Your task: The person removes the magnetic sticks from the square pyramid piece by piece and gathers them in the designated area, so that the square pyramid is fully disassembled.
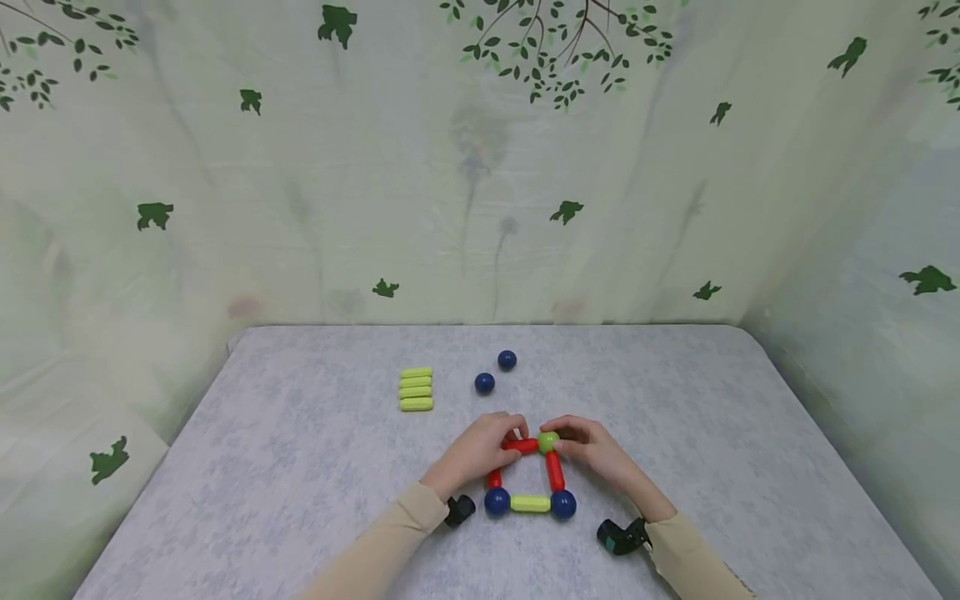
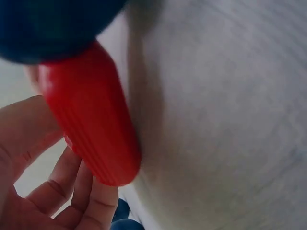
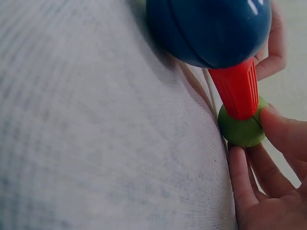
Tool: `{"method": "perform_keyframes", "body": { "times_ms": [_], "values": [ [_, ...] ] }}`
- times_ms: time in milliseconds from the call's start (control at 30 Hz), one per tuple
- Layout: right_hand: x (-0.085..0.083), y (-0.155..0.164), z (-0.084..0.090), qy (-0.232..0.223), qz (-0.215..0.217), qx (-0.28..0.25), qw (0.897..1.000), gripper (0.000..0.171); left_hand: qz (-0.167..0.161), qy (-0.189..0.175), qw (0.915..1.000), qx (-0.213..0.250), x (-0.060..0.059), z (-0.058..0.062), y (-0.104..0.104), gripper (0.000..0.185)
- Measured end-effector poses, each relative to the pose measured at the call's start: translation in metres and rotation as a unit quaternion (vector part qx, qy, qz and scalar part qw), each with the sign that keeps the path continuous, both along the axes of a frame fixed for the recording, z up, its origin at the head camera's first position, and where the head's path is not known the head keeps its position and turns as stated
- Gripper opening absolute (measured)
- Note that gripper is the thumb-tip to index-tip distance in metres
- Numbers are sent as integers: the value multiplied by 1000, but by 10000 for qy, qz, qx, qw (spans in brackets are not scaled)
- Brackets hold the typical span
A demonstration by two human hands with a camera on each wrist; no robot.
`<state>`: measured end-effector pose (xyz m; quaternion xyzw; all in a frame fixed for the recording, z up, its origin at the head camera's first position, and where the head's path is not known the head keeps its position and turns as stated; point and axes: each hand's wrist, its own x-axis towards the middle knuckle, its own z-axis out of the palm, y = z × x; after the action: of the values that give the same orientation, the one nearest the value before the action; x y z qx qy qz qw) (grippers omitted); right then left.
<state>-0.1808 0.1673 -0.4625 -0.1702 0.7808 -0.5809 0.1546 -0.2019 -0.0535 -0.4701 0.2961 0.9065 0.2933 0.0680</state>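
Red rods, a yellow-green rod (image 1: 530,503) and balls form a four-sided frame on the table. Its near corners are two blue balls (image 1: 497,502); a red rod (image 1: 555,472) runs from the right one to a green ball (image 1: 548,441). My right hand (image 1: 596,450) pinches that green ball (image 3: 241,128) between thumb and fingers. Along the far side, my left hand (image 1: 480,450) grips a red rod (image 1: 522,446) whose right end meets the green ball. The left-side red rod (image 2: 96,120) rises from its blue ball; the far left corner is hidden behind my left hand.
Several yellow-green rods (image 1: 416,392) lie stacked in a row at the back left. Two loose blue balls (image 1: 484,383) sit behind the frame. The grey table (image 1: 712,417) ends at a leaf-patterned cloth backdrop (image 1: 420,183). Black cameras (image 1: 621,537) are strapped to both wrists.
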Motion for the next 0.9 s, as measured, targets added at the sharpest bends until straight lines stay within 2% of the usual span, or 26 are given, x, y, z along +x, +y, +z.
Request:
{"method": "perform_keyframes", "body": {
  "times_ms": [67, 167, 333, 500, 700, 900],
  "values": [
    [0, -1, 0, 7, 14, -19, 10000, 28, 99, 318, 9994, -129, 1, 1, -2, 16],
    [0, -1, 0, 1, 28, 18, 10000, 28, 223, 594, 9980, -40, 2, 2, -10, 16],
    [0, -1, 1, -46, -18, 102, 9999, 29, 434, 377, 9968, 557, 1, 4, -33, 16],
    [1, -1, 1, -38, -9, 95, 9999, 28, 1022, 381, 9903, 858, -1, 3, -67, 20],
    [1, -1, 0, 0, 25, 36, 10000, 29, 1678, 627, 9815, 680, -7, 0, -109, 22],
    [1, 0, 0, -2, 33, -36, 10000, 29, 1951, 665, 9781, 280, -14, 0, -128, 22]
  ]
}}
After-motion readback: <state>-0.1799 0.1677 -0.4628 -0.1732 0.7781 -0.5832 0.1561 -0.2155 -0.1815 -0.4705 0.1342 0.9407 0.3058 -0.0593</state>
